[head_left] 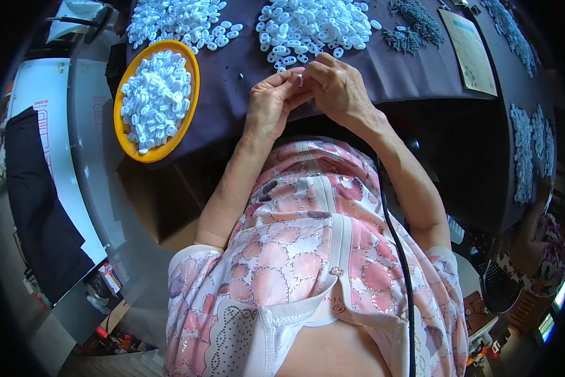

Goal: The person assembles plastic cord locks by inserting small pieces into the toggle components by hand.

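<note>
Close to the table's near edge, my left hand (271,103) and my right hand (340,91) meet fingertip to fingertip. Both are closed in a pinch around a small white plastic piece (300,80), mostly hidden by the fingers. Just beyond them lies a heap of small white oval plastic pieces with holes (314,28). A second heap of the same pieces (172,22) spreads at the far left. An orange oval tray (195,75) filled with white plastic pieces stands left of my left hand. One tiny dark bit (241,76) rests on the cloth nearby.
Small grey parts (414,25) lie in a clump at the far right, beside a tan paper sheet (467,53). More grey parts (522,154) cover the table's right side. Below the left edge is a cardboard box (163,195). Another person (533,251) sits at right. A black cable (395,232) hangs before me.
</note>
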Available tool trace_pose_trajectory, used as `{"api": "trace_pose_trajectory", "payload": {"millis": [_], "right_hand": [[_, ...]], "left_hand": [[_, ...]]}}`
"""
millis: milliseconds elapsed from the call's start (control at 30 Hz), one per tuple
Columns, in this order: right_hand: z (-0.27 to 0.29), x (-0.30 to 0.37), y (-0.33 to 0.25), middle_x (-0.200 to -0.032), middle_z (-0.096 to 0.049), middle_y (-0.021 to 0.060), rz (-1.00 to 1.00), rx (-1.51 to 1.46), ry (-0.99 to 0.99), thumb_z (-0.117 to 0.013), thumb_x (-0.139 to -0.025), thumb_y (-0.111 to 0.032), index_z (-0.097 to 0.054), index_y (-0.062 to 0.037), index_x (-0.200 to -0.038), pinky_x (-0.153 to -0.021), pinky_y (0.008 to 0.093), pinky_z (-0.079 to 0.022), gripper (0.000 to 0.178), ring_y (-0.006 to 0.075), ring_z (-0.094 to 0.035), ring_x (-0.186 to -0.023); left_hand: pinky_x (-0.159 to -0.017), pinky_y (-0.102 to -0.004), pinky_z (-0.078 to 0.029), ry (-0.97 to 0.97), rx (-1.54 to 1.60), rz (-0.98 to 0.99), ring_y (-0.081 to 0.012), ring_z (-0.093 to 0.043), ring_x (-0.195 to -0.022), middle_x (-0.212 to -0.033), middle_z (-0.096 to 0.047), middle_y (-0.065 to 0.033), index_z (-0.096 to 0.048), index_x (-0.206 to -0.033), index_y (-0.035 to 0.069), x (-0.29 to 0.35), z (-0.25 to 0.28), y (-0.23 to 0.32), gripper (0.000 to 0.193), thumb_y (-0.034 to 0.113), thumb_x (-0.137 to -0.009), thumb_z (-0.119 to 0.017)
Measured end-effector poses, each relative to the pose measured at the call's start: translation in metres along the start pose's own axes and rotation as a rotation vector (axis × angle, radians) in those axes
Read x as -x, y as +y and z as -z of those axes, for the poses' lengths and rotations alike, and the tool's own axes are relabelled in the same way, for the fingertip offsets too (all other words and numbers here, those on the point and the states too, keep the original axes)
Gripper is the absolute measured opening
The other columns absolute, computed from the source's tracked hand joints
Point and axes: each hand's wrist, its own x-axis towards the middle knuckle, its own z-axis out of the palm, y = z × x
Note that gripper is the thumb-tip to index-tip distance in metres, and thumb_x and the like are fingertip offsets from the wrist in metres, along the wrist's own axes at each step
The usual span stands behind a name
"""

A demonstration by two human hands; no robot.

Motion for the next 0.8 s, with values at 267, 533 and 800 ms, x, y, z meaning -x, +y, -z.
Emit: {"api": "trace_pose_trajectory", "payload": {"millis": [267,533,800], "right_hand": [[0.0010,0.0028,0.0025,-0.071,-0.059,0.0113,-0.130,-0.266,0.026,-0.059,-0.073,0.000,-0.061,0.0009,-0.076,-0.056,0.0304,-0.047,0.003,0.0226,-0.060,-0.064],[0.0030,0.0002,0.0024,-0.076,-0.061,0.0134,-0.191,-0.287,0.008,-0.057,-0.073,-0.006,-0.064,-0.0037,-0.075,-0.064,0.0373,-0.049,0.007,0.0314,-0.061,-0.072],[-0.0012,0.0009,-0.0044,-0.077,-0.061,0.0118,-0.195,-0.173,-0.016,-0.056,-0.074,-0.009,-0.063,-0.0056,-0.073,-0.063,0.0392,-0.048,0.008,0.0307,-0.061,-0.073]], "left_hand": [[-0.079,-0.0333,-0.054,-0.014,-0.068,-0.029,-0.0190,-0.062,-0.083,-0.094,-0.063,-0.0122,-0.060,-0.101,-0.005,0.0010,0.0008,-0.0029,0.020,0.010,-0.088,-0.053],[-0.079,-0.0335,-0.054,-0.055,0.003,0.007,-0.0188,-0.062,-0.082,-0.091,-0.063,-0.0106,-0.061,-0.098,-0.003,-0.0019,0.0040,-0.0010,0.019,0.012,-0.089,-0.052],[-0.077,-0.0324,-0.054,0.011,-0.009,0.011,-0.0188,-0.062,-0.082,-0.091,-0.063,-0.0108,-0.061,-0.098,-0.003,0.0003,0.0029,-0.0017,0.019,0.010,-0.089,-0.051]]}}
